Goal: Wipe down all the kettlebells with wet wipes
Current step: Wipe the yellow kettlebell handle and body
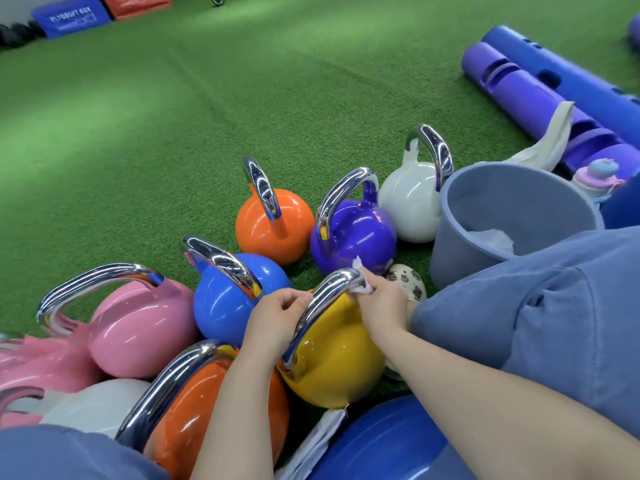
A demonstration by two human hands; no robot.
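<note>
Lettering on the blue pad (71, 18) at the far left edge appears mirrored and blurred; the red pad (135, 3) beside it is cut off by the frame top, and no kettlebell shows a readable mark. Green turf (138, 116) spreads wide beyond the cluster, while the near ground is crowded: the yellow kettlebell (332, 355) sits hemmed by the blue kettlebell (225, 299), the near orange kettlebell (194, 417) and the purple kettlebell (353, 237). A grey bucket (460, 258) stands just right of the purple one, with purple and blue tubes (540, 95) farther right. The left hand (273, 320) curls its fingers around the yellow kettlebell's chrome handle (322, 303), gripping it low on the near side. The right hand (384, 306) pinches a white wet wipe (362, 287) against the handle's top bend, fingers bunched together on it, forearm reaching in from the right.
</note>
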